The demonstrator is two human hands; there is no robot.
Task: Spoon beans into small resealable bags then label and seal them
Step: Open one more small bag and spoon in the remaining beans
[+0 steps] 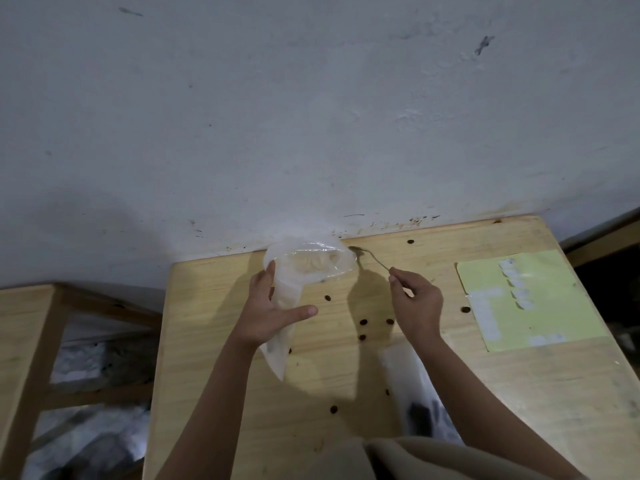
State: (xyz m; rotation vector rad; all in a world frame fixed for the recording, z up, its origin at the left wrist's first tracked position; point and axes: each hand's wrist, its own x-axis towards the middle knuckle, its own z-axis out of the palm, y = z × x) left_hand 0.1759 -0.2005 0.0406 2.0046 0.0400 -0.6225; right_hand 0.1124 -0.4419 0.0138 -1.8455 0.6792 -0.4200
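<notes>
— Where's the bag [304, 271]?

— Near the tabletop's [450, 393] far edge, mouth open rightward, its length running back toward me. My left hand [273, 313] holds it, fingers curled round its side.

— And the spoon [369, 257]?

— Pinched in my right hand [417, 303], bowl just beside the mouth, so probably a short leftward move.

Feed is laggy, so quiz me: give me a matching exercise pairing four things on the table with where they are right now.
Things:
1. spoon
2. clear bag
3. yellow label sheet
4. loose beans

Places:
A. scattered on the bare wood
B. lying flat at the table's right
C. pinched in the right hand
D. held open-mouthed by the left hand

Pairs: 1-C, 2-D, 3-B, 4-A
</notes>
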